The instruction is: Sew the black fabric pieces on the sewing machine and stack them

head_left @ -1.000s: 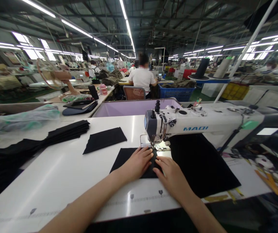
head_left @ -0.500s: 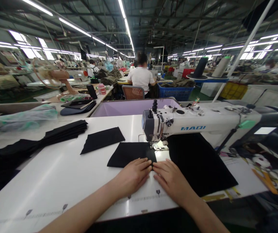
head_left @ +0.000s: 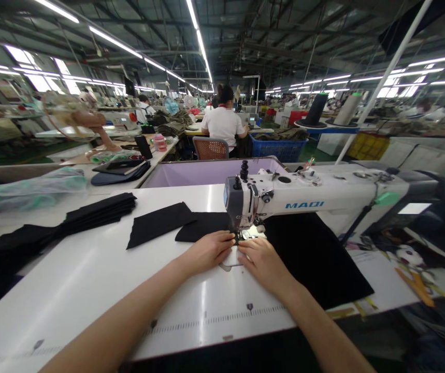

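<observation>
Black fabric piece [head_left: 202, 233] sits under the presser foot of a sewing machine [head_left: 303, 199] on the white surface [head_left: 90, 280], mostly left of the needle. Left hand [head_left: 210, 252] and right hand [head_left: 263, 263] lie flat at its near edge, fingers outstretched and close together. With little cloth left before the foot, the pass looks nearly finished.

One MAQI sewing machine [head_left: 303, 199] has two hands at its needle: the left hand [head_left: 210, 251] and the right hand [head_left: 261, 261]. Left of it lie two single black fabric pieces, a nearer piece [head_left: 202, 233] and a farther piece [head_left: 158, 224], plus one folded stack [head_left: 98, 207]. Behind it stand two thread cones, a black cone [head_left: 317, 109] and a pale cone [head_left: 348, 110].
</observation>
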Demonstrator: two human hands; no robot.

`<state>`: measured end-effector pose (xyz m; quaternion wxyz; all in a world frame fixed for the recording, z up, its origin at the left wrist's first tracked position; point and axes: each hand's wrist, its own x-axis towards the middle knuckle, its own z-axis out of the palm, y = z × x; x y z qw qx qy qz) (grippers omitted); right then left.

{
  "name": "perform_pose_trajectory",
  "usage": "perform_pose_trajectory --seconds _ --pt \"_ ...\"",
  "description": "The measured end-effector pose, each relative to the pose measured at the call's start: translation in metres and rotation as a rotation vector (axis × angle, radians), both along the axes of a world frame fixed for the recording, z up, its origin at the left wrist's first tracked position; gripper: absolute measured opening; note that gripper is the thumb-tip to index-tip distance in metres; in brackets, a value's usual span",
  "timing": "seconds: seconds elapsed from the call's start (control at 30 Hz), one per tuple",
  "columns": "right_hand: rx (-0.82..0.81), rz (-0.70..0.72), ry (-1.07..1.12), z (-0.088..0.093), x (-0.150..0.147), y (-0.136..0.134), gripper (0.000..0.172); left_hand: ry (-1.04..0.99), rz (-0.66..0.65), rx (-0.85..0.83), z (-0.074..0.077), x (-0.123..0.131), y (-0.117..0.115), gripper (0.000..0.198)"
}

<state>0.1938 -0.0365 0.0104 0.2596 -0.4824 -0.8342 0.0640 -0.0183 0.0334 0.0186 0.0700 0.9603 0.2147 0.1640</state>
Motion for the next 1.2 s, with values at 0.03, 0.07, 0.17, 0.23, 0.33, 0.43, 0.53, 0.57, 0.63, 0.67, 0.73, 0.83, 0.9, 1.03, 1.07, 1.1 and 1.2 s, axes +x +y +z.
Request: perform_pose_trajectory --seconds 0.03,0.07,0.17,0.23,0.33,0.43,0.53,0.57,0.63,0.67,0.73,0.83,0.9,1.03,1.07,1.1,1.2 --pt "-0.002 -0.001 0.001 0.001 0.0 0.0 0.016 -0.004 -0.002 -0.005 0.0 0.0 0.004 0.035" --pt "-0.003 -0.001 0.004 0.001 0.0 0.0 0.016 -0.011 -0.003 -0.008 0.0 0.0 0.008 0.035" --pt "-0.018 -0.011 0.031 -0.003 0.002 -0.008 0.018 -0.033 -0.01 -0.003 -0.002 0.0 0.017 0.033" --pt "-0.036 -0.035 0.063 -0.009 0.001 -0.016 0.022 -0.047 0.009 0.001 -0.006 0.001 0.018 0.033" --pt "-0.025 -0.075 0.083 -0.022 -0.001 -0.028 0.029 -0.004 0.142 -0.018 -0.015 0.002 0.015 0.037" --pt "0.017 -0.1 0.076 -0.031 -0.004 -0.034 0.033 0.069 0.344 -0.045 -0.023 0.004 0.01 0.049" --pt "0.057 -0.129 0.082 -0.035 -0.004 -0.037 0.031 0.107 0.433 -0.063 -0.024 0.006 0.008 0.057" --pt "0.074 -0.151 0.089 -0.036 -0.004 -0.038 0.031 0.119 0.441 -0.069 -0.024 0.006 0.007 0.057" --pt "0.113 -0.205 0.106 -0.039 -0.002 -0.041 0.03 0.14 0.452 -0.075 -0.022 0.003 0.002 0.056" --pt "0.131 -0.229 0.114 -0.041 -0.001 -0.042 0.03 0.147 0.454 -0.076 -0.021 0.001 -0.002 0.056" --pt "0.155 -0.252 0.12 -0.045 0.001 -0.046 0.029 0.147 0.446 -0.073 -0.02 -0.004 -0.014 0.055" --pt "0.17 -0.253 0.119 -0.05 0.003 -0.048 0.029 0.123 0.417 -0.056 -0.016 -0.014 -0.034 0.051" --pt "0.163 -0.25 0.119 -0.05 0.003 -0.048 0.028 0.12 0.426 -0.041 -0.012 -0.019 -0.043 0.045" --pt "0.15 -0.243 0.121 -0.048 0.004 -0.048 0.028 0.174 0.467 -0.028 0.003 -0.021 -0.047 0.04" --pt "0.146 -0.243 0.121 -0.047 0.004 -0.048 0.029 0.14 0.467 -0.053 0.009 -0.021 -0.045 0.037" --pt "0.14 -0.241 0.122 -0.046 0.005 -0.048 0.029 0.052 0.475 -0.093 0.015 -0.021 -0.044 0.034" --pt "0.117 -0.242 0.122 -0.044 0.003 -0.049 0.029 -0.481 0.618 -0.283 0.036 -0.025 -0.036 0.031"
